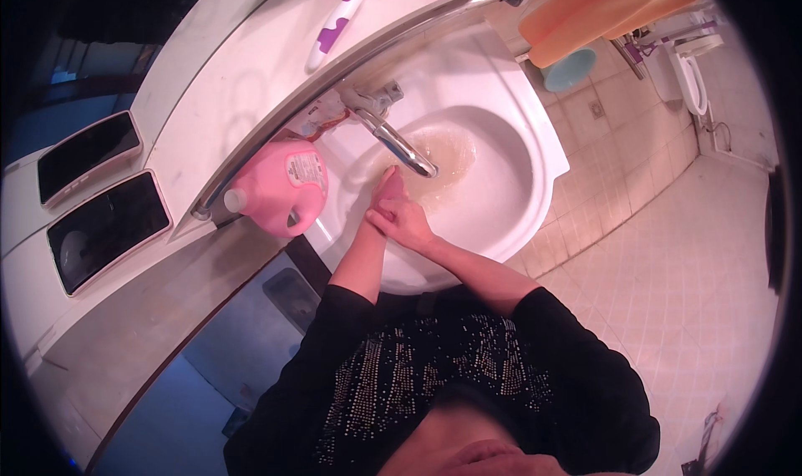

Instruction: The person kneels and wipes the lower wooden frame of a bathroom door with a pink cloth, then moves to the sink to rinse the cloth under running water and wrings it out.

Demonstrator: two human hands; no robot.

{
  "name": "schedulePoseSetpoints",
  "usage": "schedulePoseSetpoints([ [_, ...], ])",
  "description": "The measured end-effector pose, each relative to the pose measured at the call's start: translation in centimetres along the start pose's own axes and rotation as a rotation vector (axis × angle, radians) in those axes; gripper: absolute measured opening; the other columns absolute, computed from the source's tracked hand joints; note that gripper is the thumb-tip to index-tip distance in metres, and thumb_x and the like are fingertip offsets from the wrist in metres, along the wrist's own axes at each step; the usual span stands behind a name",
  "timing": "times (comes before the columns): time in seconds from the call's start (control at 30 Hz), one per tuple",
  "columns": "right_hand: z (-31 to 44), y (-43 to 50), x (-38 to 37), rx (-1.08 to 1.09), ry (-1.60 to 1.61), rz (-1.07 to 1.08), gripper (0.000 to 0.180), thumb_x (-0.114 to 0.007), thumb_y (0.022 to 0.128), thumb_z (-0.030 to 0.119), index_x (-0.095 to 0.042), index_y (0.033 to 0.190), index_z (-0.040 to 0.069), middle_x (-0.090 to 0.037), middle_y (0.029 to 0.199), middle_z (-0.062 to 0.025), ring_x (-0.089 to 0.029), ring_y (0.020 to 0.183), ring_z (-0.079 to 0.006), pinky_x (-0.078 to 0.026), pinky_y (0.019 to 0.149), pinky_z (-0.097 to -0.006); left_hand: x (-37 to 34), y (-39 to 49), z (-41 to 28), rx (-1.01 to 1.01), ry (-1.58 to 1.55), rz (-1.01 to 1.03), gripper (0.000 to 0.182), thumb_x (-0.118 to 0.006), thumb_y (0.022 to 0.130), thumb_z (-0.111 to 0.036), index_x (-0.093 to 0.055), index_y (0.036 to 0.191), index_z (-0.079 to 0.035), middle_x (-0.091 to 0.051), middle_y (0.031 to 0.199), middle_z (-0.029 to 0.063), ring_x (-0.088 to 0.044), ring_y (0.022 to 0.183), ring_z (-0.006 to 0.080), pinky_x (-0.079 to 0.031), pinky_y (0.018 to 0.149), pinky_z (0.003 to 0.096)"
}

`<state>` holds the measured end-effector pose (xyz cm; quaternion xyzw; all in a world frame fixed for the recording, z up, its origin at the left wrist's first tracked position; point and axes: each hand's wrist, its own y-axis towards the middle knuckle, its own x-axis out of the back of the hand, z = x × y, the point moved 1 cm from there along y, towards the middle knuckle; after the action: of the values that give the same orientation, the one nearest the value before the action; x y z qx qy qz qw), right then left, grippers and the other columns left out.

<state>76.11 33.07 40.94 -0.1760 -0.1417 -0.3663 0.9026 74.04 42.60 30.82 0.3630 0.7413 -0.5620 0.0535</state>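
Over the near left side of a white washbasin [501, 213], my left hand [391, 186] is stretched towards the tap, with nothing seen in it. My right hand [406, 224] is wrapped around the left one at the wrist and heel of the palm. The spout of a chrome tap [401, 145] reaches out just beyond my left fingertips. Cloudy, light brown water [454, 147] lies in the bowl; whether a stream falls from the spout cannot be seen. Left of the basin stands a pink plastic jug [269, 185] with a white cap and a moulded handle.
A chrome rail [351, 69] edges the white shelf [207, 131], which bears a purple-patched white handle [341, 22] and a black-faced, phone-like device [109, 232]. Orange cloth [601, 19] hangs at upper right above a teal basin [569, 69]. Tiled floor [664, 257] extends rightward.
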Motion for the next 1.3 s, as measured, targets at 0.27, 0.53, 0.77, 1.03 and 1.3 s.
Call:
schedulePoseSetpoints([
  [0.27,-10.1,6.2,8.1,-0.254,-0.348,-0.353,0.028,-0.056,0.093,0.034,-0.065,0.109,0.013,-0.066,0.096,-0.0154,-0.063,0.092,-0.0367,-0.051,0.077,-0.05,-4.6,-2.5,-0.6,0.045,-0.089,-0.186,0.05,-0.049,0.1,-0.046,-0.049,0.134,-0.01,-0.058,0.131,0.0083,-0.054,0.122,0.0225,-0.047,0.097,0.0424],
  [0.53,-8.1,4.0,1.9,-0.324,0.375,0.012,0.031,-0.062,0.091,0.038,-0.069,0.105,0.011,-0.072,0.081,-0.0106,-0.068,0.071,-0.0304,-0.054,0.069,-0.0428,-0.7,-1.0,-0.2,0.23,-0.092,-0.171,0.053,-0.047,0.099,-0.053,-0.048,0.138,-0.018,-0.05,0.139,0.0055,-0.046,0.128,0.0207,-0.044,0.101,0.0456],
  [0.77,-1.4,1.6,1.5,0.022,-0.109,-0.17,0.034,-0.06,0.088,0.038,-0.071,0.082,0.007,-0.068,0.074,-0.0189,-0.067,0.068,-0.0367,-0.053,0.065,-0.0467,-1.5,-0.5,0.5,-0.169,0.197,-0.116,0.04,-0.049,0.101,-0.042,-0.056,0.12,-0.008,-0.064,0.103,0.0049,-0.062,0.094,0.019,-0.053,0.078,0.0332],
  [1.03,-13.2,6.2,8.6,-0.151,-0.344,-0.669,0.035,-0.059,0.092,0.032,-0.059,0.118,0.01,-0.066,0.095,-0.0155,-0.064,0.091,-0.0382,-0.052,0.081,-0.0484,-3.8,-3.2,-0.8,0.11,-0.091,-0.212,0.048,-0.045,0.102,-0.041,-0.043,0.14,-0.011,-0.049,0.142,0.0079,-0.044,0.135,0.0291,-0.037,0.111,0.0509],
  [1.3,-3.8,2.0,-1.3,0.047,0.343,-0.021,0.02,-0.066,0.084,0.026,-0.069,0.084,0.006,-0.069,0.075,-0.0105,-0.066,0.066,-0.0263,-0.053,0.064,-0.0394,0.0,-0.8,-0.7,0.011,-0.055,0.099,0.045,-0.04,0.102,-0.045,-0.051,0.127,-0.009,-0.057,0.124,0.0061,-0.052,0.118,0.0236,-0.043,0.1,0.0408],
])
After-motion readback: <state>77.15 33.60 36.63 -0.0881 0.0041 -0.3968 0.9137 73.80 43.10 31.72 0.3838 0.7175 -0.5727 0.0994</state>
